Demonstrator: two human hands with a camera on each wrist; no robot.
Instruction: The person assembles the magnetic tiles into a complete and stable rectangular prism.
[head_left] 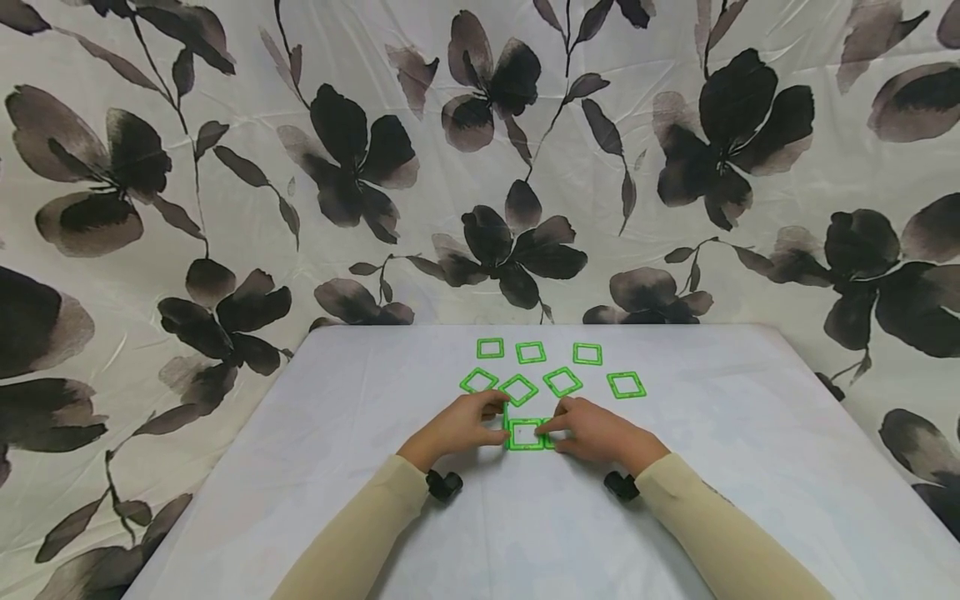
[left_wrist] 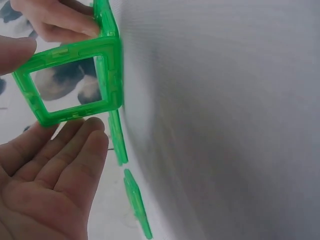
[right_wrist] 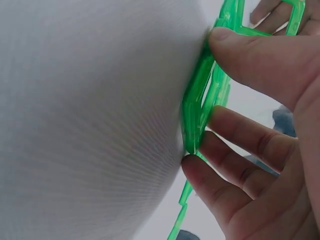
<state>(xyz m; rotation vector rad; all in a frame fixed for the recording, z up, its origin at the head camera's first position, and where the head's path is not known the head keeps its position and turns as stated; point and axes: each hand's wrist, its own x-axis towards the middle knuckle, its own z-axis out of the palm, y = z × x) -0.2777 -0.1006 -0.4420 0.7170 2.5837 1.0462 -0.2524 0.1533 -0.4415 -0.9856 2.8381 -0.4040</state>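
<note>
My left hand (head_left: 467,423) pinches a green see-through square magnetic tile (left_wrist: 65,52) by its edges, thumb on one side and fingertips on the opposite one. That tile stands upright on the table, along the left edge of a flat green tile (head_left: 527,447). A second flat tile (head_left: 550,442) adjoins it on the right, partly hidden under my right hand (head_left: 592,429). In the right wrist view, my right thumb and fingers grip this flat tile (right_wrist: 192,115) from opposite edges, close against the table.
Several loose green square frames lie flat beyond my hands, among them a back-left one (head_left: 491,339) and a far-right one (head_left: 626,396). The nearest loose tile (head_left: 519,403) sits just past my left fingertips. Floral cloth (head_left: 510,167) hangs behind the white table (head_left: 300,500).
</note>
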